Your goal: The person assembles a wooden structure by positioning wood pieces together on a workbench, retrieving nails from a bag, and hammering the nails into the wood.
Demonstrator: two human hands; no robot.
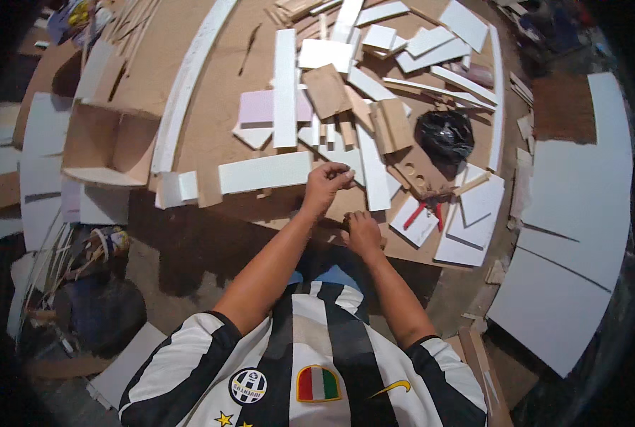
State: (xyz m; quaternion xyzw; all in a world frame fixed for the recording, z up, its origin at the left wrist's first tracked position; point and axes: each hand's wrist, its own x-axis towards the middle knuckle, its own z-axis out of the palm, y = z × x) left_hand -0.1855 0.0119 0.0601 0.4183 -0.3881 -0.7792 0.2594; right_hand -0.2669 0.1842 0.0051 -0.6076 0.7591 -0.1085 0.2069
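My left hand is closed in a pinch over the table's near edge, beside the right end of a long white board strip. Whatever lies between its fingertips is too small to name. Lower and to the right, my right hand curls its fingers at the table edge; a dark bit shows by its fingertips, its kind unclear. Another white strip lies just beyond that hand. To its right, a red-handled tool rests by a small white panel.
Loose white and brown board offcuts pile up on the brown worktable. A black plastic bag sits among them. An open wooden box stands at the left, large white panels at the right. Sticks and a dark container are lower left.
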